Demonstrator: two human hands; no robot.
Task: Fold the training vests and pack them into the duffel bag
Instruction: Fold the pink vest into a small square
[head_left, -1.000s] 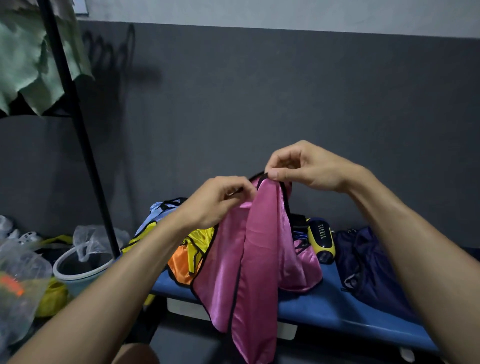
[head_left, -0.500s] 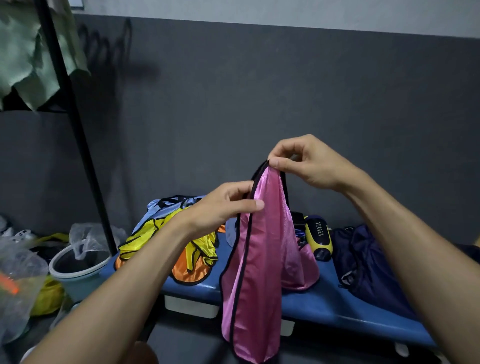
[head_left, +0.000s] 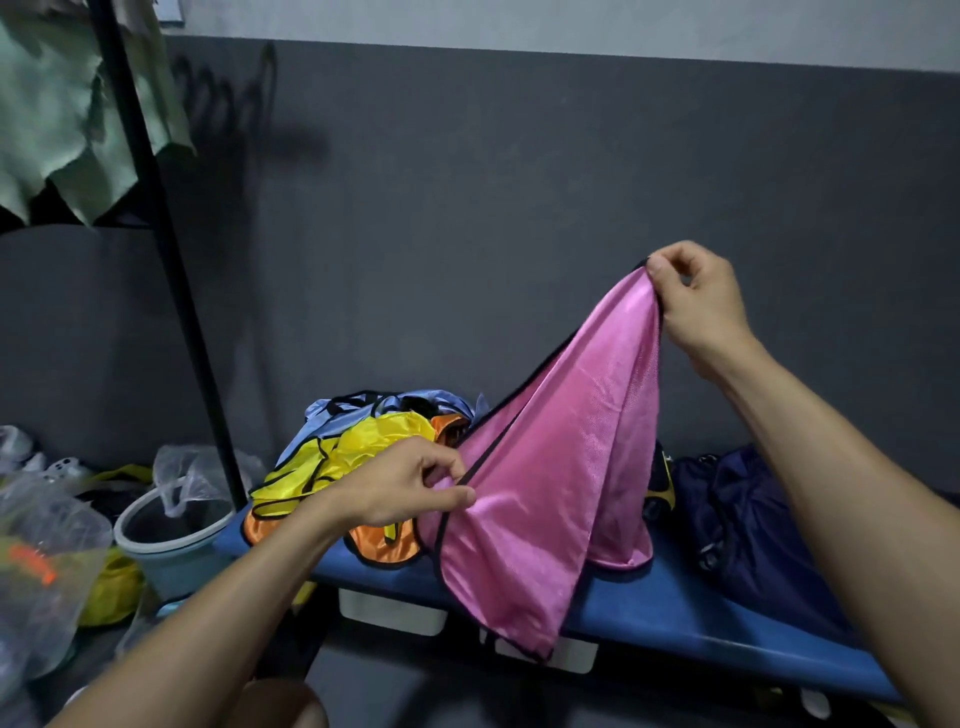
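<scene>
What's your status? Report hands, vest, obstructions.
Right hand pinches pink vest high. Left hand pinches its lower edge. Vest unfolded, over blue bench. Nothing blocking.

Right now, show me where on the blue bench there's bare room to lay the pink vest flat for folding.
Free: the blue padded bench's front strip, bordered by the hanging pink satin vest on the left and the dark navy duffel bag behind and to the right. Crowded: the bench's left end, under the heap of yellow, orange and light-blue vests. Both hands pinch the pink vest.
</scene>
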